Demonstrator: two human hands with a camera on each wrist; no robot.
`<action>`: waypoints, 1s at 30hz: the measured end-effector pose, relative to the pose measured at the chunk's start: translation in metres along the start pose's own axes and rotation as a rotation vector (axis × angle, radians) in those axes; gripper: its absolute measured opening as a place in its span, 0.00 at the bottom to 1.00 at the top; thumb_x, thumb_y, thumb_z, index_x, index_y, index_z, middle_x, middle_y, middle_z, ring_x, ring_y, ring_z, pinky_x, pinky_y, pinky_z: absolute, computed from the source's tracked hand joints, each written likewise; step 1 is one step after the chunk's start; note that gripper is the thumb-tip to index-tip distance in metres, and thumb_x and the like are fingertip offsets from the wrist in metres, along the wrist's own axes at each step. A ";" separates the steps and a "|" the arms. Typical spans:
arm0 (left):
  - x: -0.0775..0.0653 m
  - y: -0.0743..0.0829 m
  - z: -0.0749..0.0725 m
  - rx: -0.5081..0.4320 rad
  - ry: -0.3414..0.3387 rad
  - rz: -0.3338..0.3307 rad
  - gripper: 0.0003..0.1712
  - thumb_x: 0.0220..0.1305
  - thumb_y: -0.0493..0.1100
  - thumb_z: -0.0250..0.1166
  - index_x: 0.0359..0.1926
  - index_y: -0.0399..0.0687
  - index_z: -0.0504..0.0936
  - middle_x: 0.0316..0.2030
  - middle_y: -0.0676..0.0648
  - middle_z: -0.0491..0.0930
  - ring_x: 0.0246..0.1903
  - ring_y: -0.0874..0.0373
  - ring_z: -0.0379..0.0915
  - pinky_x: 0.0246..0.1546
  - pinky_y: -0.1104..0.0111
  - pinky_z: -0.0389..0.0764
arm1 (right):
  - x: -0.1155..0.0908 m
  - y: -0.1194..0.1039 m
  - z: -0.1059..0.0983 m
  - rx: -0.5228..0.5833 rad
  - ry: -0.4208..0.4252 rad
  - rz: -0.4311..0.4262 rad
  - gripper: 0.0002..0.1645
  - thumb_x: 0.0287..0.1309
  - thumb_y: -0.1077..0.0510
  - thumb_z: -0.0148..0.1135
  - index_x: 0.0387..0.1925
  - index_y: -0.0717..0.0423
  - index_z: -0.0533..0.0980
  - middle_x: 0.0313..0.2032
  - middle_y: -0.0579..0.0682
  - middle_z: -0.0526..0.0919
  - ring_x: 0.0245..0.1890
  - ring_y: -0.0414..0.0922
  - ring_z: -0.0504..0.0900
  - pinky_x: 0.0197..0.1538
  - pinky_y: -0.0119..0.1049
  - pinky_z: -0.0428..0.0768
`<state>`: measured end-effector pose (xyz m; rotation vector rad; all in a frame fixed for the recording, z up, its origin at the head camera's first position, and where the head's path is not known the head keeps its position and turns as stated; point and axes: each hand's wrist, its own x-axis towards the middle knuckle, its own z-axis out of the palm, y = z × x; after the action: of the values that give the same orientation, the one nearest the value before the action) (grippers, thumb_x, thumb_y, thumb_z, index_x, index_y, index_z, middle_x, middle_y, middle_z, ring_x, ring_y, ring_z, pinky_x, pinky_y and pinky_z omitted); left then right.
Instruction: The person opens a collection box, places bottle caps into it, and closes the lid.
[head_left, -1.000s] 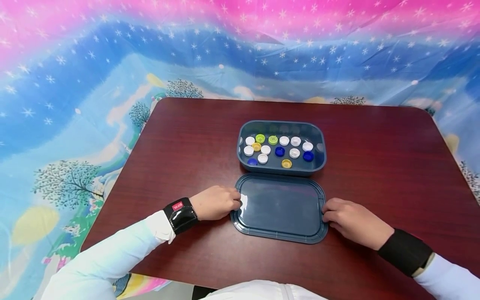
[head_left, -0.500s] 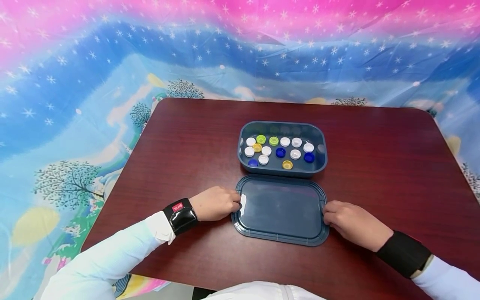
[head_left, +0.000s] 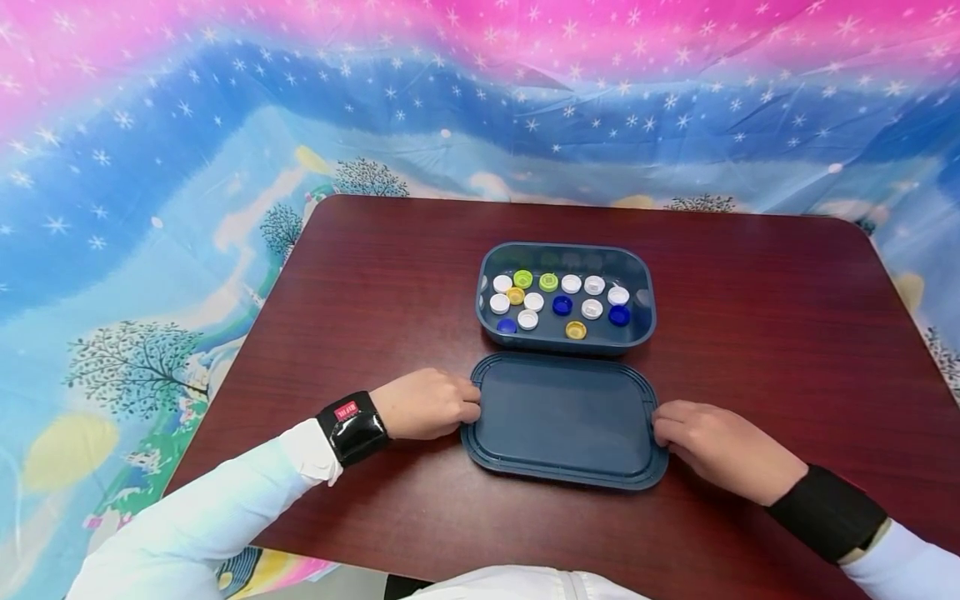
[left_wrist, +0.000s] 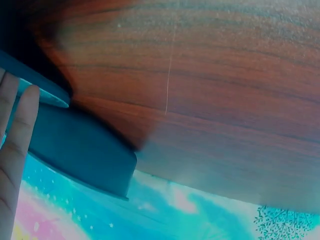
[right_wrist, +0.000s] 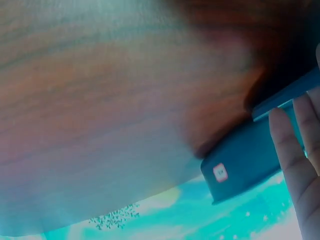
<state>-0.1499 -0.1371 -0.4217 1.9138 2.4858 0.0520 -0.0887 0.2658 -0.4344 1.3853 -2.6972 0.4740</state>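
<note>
A dark blue-grey rectangular lid (head_left: 566,417) lies face up between my hands, in front of an open box of the same colour (head_left: 566,340). My left hand (head_left: 427,405) pinches the lid's left edge, and my right hand (head_left: 723,446) grips the right one. Inside the box are several bottle caps: white (head_left: 592,309), green (head_left: 548,282), blue (head_left: 562,305) and yellow (head_left: 575,330). Both wrist views catch the lid's rim at the fingers, with the box wall (left_wrist: 85,150) beyond; a small label (right_wrist: 220,172) shows on the wall in the right one. The fingers' undersides are partly hidden in the head view.
The reddish-brown wooden table (head_left: 375,283) extends to both sides of the box. A printed cloth backdrop (head_left: 420,100) hangs behind it and down the left side. The table's near edge lies close to the person's body.
The lid has shifted slightly right and appears a little raised, and the bright glare on its left side has gone. My right hand has moved slightly right; the box and caps stay in place.
</note>
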 end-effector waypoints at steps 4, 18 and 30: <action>-0.001 -0.002 -0.007 -0.067 0.015 -0.022 0.08 0.57 0.32 0.62 0.28 0.51 0.78 0.28 0.55 0.72 0.29 0.63 0.69 0.27 0.73 0.72 | 0.000 0.002 -0.009 0.051 0.042 -0.011 0.10 0.71 0.55 0.49 0.31 0.44 0.72 0.34 0.35 0.70 0.33 0.31 0.68 0.36 0.21 0.69; -0.002 -0.026 -0.029 -0.454 0.220 -0.119 0.11 0.52 0.31 0.65 0.30 0.49 0.73 0.27 0.55 0.73 0.30 0.63 0.72 0.33 0.75 0.75 | 0.003 0.012 -0.046 0.172 0.175 0.151 0.11 0.59 0.59 0.67 0.38 0.44 0.73 0.39 0.38 0.78 0.37 0.33 0.76 0.41 0.17 0.71; 0.005 -0.052 -0.040 -0.852 0.479 -0.338 0.13 0.54 0.30 0.72 0.36 0.47 0.77 0.32 0.53 0.83 0.32 0.61 0.82 0.35 0.63 0.84 | 0.018 0.023 -0.062 0.321 0.332 0.383 0.24 0.43 0.73 0.74 0.40 0.49 0.77 0.33 0.39 0.81 0.28 0.34 0.77 0.28 0.25 0.71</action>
<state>-0.2025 -0.1470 -0.3836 1.1953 2.3479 1.4315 -0.1223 0.2835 -0.3774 0.7355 -2.6774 1.0981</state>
